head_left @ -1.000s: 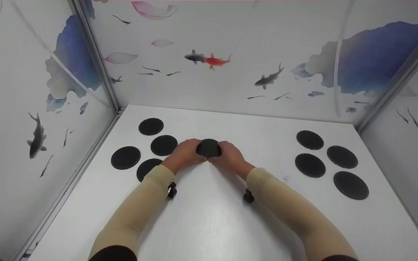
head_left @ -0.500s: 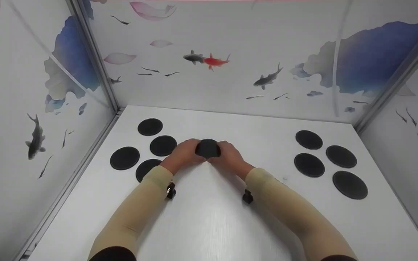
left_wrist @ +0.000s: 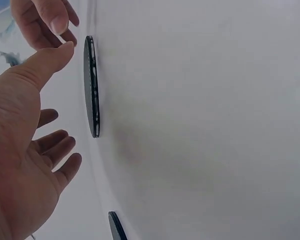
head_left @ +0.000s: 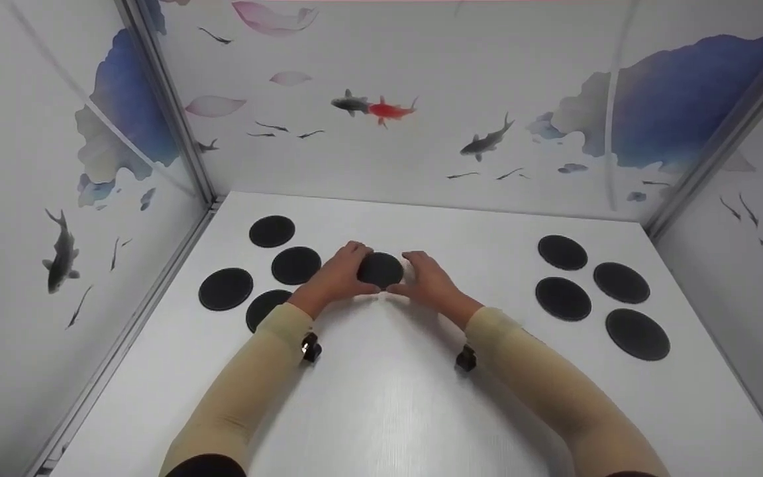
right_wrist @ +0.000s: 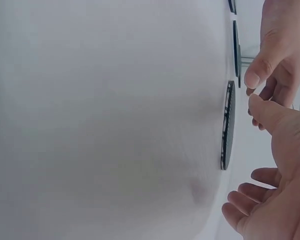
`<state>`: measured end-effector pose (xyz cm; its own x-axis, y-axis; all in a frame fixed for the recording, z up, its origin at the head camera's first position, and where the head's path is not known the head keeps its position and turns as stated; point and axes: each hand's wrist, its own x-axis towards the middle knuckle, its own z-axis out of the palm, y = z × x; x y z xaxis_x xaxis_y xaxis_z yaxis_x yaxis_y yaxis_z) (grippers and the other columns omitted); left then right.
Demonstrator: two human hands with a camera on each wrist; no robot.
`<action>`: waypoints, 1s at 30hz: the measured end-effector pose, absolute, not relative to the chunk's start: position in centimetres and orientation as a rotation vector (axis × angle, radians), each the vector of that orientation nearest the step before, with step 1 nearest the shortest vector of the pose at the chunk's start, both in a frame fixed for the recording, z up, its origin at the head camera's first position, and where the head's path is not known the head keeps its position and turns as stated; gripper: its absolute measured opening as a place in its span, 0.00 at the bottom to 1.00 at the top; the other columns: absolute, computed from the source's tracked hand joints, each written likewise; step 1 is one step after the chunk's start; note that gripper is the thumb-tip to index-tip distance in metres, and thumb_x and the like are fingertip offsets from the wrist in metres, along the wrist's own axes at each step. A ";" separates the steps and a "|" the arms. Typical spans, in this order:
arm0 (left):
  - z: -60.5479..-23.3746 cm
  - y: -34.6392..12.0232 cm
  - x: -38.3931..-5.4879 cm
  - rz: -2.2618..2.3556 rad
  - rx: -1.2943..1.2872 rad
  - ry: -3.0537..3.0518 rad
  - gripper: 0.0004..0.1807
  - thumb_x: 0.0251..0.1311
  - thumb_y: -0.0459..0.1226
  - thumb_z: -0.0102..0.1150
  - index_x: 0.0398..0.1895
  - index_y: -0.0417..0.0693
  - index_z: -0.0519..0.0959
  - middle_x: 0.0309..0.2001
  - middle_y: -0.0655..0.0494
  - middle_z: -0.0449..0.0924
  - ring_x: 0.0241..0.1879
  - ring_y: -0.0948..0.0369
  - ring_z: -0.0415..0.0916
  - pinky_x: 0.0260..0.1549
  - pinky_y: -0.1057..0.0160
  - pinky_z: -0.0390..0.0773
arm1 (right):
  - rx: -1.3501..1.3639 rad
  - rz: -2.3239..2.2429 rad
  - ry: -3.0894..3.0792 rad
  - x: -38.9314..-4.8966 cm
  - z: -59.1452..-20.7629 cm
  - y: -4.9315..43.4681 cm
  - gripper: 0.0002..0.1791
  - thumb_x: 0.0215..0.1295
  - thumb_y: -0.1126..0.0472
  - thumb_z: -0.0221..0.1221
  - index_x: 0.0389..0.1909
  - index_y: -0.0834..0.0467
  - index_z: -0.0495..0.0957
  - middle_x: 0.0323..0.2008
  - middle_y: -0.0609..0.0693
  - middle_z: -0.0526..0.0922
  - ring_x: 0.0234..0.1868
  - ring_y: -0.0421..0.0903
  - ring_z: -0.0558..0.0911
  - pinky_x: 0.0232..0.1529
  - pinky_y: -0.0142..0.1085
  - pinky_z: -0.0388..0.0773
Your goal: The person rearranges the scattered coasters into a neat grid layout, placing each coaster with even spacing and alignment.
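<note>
A round black disc [head_left: 380, 271] lies flat on the white table between my two hands. Its edge shows two thin dark layers with pale gaps in the left wrist view, where the same disc [left_wrist: 91, 87] stands clear of the fingers. My left hand [head_left: 336, 275] is spread along the disc's left side, thumb near its front edge. To the right of it, my right hand [head_left: 431, 285] has its fingers extended, with a gap to the disc. In the right wrist view both thumbs come close together above the disc [right_wrist: 228, 127], and neither hand holds anything.
On the left of the white table [head_left: 381, 397] lie several black discs [head_left: 226, 289], one partly behind the left forearm. Several more black discs [head_left: 563, 299] lie at the right. Printed walls [head_left: 421, 165] enclose the back and sides.
Both hands have loosened from the sides of the centre disc and their fingers have straightened. The right hand has shifted rightward. More of the disc's top now shows.
</note>
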<state>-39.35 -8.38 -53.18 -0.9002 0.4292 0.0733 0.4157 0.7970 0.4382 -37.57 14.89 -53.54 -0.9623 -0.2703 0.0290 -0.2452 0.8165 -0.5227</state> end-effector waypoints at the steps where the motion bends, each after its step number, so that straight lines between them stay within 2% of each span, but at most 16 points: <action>1: -53.0 -8.2 -39.2 0.723 0.693 2.944 0.48 0.52 0.58 0.74 0.74 0.52 0.65 0.71 0.54 0.62 0.68 0.56 0.66 0.67 0.53 0.67 | -0.420 -0.848 2.949 -37.4 -53.3 15.3 0.50 0.57 0.37 0.71 0.75 0.55 0.63 0.72 0.53 0.66 0.74 0.51 0.63 0.72 0.46 0.62; 15: -52.9 -4.5 -39.1 0.819 0.848 2.877 0.42 0.57 0.56 0.72 0.71 0.53 0.68 0.69 0.55 0.64 0.68 0.57 0.65 0.66 0.52 0.69 | -0.373 -0.989 2.929 -35.5 -52.3 20.7 0.48 0.58 0.41 0.71 0.74 0.56 0.63 0.72 0.54 0.66 0.73 0.54 0.65 0.71 0.51 0.62; 25: -52.7 1.1 -38.7 0.820 1.006 2.806 0.38 0.60 0.57 0.68 0.70 0.53 0.70 0.68 0.58 0.66 0.70 0.58 0.64 0.67 0.55 0.67 | -0.297 -1.055 2.928 -33.7 -51.8 26.8 0.45 0.60 0.43 0.71 0.73 0.55 0.64 0.70 0.56 0.68 0.70 0.56 0.68 0.68 0.56 0.67; 30: -52.5 4.3 -38.7 0.824 1.063 2.788 0.37 0.61 0.59 0.66 0.69 0.56 0.71 0.67 0.60 0.66 0.69 0.61 0.64 0.67 0.58 0.67 | -0.282 -1.128 2.927 -32.7 -51.7 30.3 0.44 0.60 0.44 0.71 0.73 0.56 0.66 0.69 0.58 0.69 0.69 0.60 0.70 0.65 0.58 0.69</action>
<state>-38.67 4.26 -52.51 -0.7633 0.6305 0.1409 0.6058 0.6227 0.4953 -32.75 30.29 -51.75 -0.9839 -0.1637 0.0719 -0.1696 0.7274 -0.6649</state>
